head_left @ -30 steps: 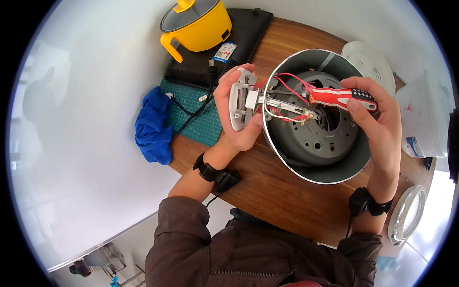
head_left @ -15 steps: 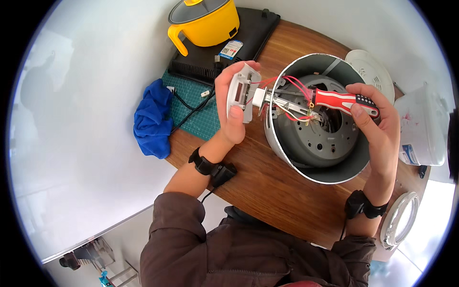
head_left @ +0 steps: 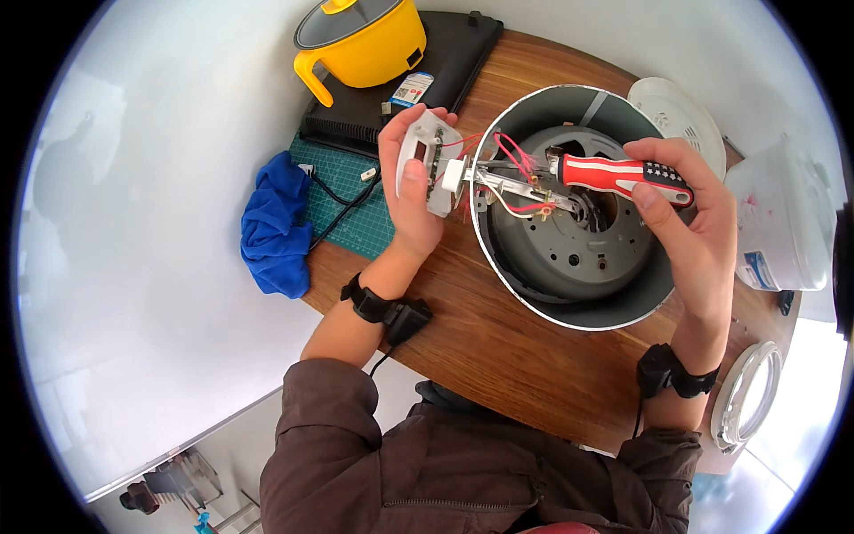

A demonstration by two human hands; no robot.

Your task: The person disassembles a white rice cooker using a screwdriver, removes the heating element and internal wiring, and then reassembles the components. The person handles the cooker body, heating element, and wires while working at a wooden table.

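Note:
My left hand (head_left: 416, 191) grips a white plastic control panel (head_left: 412, 147) by its edges, its circuit-board side facing right. Red and white wires (head_left: 511, 153) run from that side into a round metal appliance housing (head_left: 507, 276), which looks like a rice cooker body. My right hand (head_left: 689, 209) is closed around a screwdriver (head_left: 614, 175) with a red, white and dark star-patterned handle. The shaft points left over the housing's opening, among the wires and a white-ended metal bracket (head_left: 507, 184). Wires and metal parts hide where the tip sits.
A yellow pot (head_left: 369, 49) stands on a black flat device (head_left: 458, 53) at the back. Left lie a green cutting mat (head_left: 360, 233), black cable and blue cloth (head_left: 276, 227). Right are a white perforated disc (head_left: 680, 116), a white bucket (head_left: 774, 214) and a clear-centred ring lid (head_left: 747, 396).
The whole scene sits slightly further left and higher in the picture. Both hands keep their grips, with little visible movement relative to the housing.

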